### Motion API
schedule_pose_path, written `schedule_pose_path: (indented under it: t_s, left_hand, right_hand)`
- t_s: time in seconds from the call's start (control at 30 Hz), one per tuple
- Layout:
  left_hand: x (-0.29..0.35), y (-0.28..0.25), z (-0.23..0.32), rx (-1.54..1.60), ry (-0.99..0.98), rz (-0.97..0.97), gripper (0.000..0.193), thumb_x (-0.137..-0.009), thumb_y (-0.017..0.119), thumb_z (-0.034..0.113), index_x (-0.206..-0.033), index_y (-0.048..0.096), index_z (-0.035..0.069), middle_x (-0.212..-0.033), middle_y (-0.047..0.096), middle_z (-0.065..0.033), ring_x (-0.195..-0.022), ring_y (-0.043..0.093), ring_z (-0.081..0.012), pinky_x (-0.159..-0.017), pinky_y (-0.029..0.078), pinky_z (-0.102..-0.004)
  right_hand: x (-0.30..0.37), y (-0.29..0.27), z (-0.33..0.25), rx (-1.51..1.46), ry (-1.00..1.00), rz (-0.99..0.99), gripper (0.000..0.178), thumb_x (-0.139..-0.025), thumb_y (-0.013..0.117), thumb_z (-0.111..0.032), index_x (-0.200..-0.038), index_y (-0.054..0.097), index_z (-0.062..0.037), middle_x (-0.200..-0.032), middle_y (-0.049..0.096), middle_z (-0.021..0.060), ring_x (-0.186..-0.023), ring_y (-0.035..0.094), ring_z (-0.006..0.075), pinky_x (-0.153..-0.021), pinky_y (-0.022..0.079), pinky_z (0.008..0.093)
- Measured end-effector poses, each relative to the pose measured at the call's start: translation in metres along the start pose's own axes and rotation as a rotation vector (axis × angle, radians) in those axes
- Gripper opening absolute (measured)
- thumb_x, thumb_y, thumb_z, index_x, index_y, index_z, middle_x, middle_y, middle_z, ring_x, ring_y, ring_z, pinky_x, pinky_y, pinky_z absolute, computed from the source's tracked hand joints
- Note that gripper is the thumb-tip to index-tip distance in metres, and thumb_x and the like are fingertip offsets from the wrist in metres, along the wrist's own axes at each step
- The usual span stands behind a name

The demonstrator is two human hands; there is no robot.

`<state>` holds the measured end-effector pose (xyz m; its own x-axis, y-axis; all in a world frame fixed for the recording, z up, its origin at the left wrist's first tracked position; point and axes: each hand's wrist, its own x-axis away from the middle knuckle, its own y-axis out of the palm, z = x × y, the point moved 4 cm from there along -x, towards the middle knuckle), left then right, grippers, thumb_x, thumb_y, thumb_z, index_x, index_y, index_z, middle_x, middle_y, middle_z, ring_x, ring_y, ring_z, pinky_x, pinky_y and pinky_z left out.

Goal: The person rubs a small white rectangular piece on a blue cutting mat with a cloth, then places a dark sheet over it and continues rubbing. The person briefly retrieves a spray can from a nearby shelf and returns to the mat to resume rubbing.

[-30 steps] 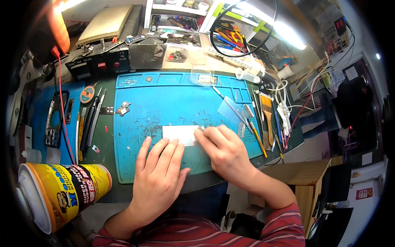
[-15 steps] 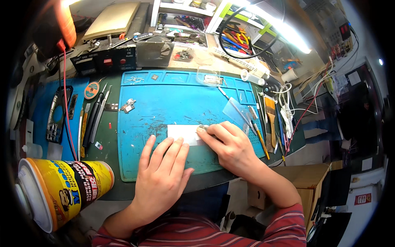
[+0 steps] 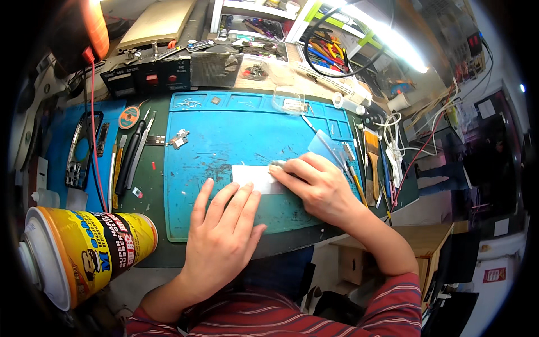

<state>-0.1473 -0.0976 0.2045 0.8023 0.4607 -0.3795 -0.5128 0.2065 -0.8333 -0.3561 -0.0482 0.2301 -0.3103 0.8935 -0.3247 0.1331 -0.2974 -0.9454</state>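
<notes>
A small white rectangular sheet lies on the blue work mat. My left hand rests flat with fingers spread, its fingertips on the sheet's near left edge. At the sheet's right end, my right hand is closed in a pinch, thumb and forefinger around a small greyish piece. Most of that piece is hidden by the fingers, and I cannot make out its kind. The right side of the sheet is partly covered by the same hand.
A large yellow can stands at the near left. Black-handled tools and a solder spool lie left of the mat. A small metal part sits on the mat's left. Brushes and tweezers line its right side.
The whole view has shifted slightly. My right hand's pinch has moved a little toward the sheet's far edge; my left hand stays at the near left edge.
</notes>
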Motion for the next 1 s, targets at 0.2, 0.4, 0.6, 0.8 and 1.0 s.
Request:
schedule_pose_path:
  t_s: [0.2,0.4,0.6,0.8,1.0]
  left_hand:
    - [-0.002,0.0,0.0,-0.013,-0.01,0.005,0.061,-0.092,0.084,0.022,-0.147,0.066,0.001,-0.151,0.067,-0.0122,-0.142,0.059,-0.0309,-0.132,0.032,-0.0619]
    - [-0.001,0.001,0.001,-0.008,-0.02,-0.004,0.061,-0.093,0.083,0.023,-0.147,0.066,0.001,-0.151,0.067,-0.0121,-0.143,0.058,-0.0303,-0.132,0.031,-0.0623]
    - [-0.003,0.0,0.001,-0.009,-0.018,-0.007,0.061,-0.092,0.084,0.023,-0.146,0.066,0.001,-0.15,0.067,-0.012,-0.143,0.058,-0.0304,-0.132,0.032,-0.0627]
    - [-0.002,0.001,0.001,-0.008,-0.015,-0.008,0.062,-0.091,0.085,0.023,-0.146,0.066,0.001,-0.15,0.067,-0.0119,-0.142,0.059,-0.0307,-0.132,0.032,-0.0629]
    - [-0.002,0.0,0.001,-0.013,-0.019,-0.005,0.062,-0.09,0.085,0.023,-0.146,0.066,0.002,-0.15,0.067,-0.0118,-0.142,0.059,-0.0304,-0.132,0.032,-0.0633]
  right_hand:
    - [-0.013,0.004,0.003,-0.086,-0.076,-0.02,0.048,-0.081,0.072,-0.005,-0.128,0.078,-0.0014,-0.111,0.07,0.006,-0.093,0.068,0.0253,-0.085,0.059,0.0376]
    - [-0.009,0.001,0.009,-0.055,-0.092,-0.051,0.048,-0.081,0.072,-0.006,-0.129,0.078,-0.0031,-0.114,0.07,0.0059,-0.094,0.067,0.0251,-0.086,0.059,0.0376]
    - [0.002,-0.006,0.019,-0.066,-0.087,-0.06,0.049,-0.081,0.072,-0.005,-0.129,0.078,-0.0031,-0.114,0.07,0.006,-0.095,0.066,0.0249,-0.086,0.059,0.0378]
    - [-0.006,-0.002,0.018,-0.068,-0.114,-0.049,0.046,-0.083,0.072,-0.007,-0.128,0.078,-0.0038,-0.111,0.068,0.0051,-0.094,0.066,0.0243,-0.085,0.059,0.0378]
    - [-0.011,-0.002,0.018,-0.046,-0.148,-0.059,0.045,-0.087,0.071,-0.012,-0.13,0.075,-0.0037,-0.109,0.065,0.0039,-0.097,0.065,0.0233,-0.086,0.058,0.0375]
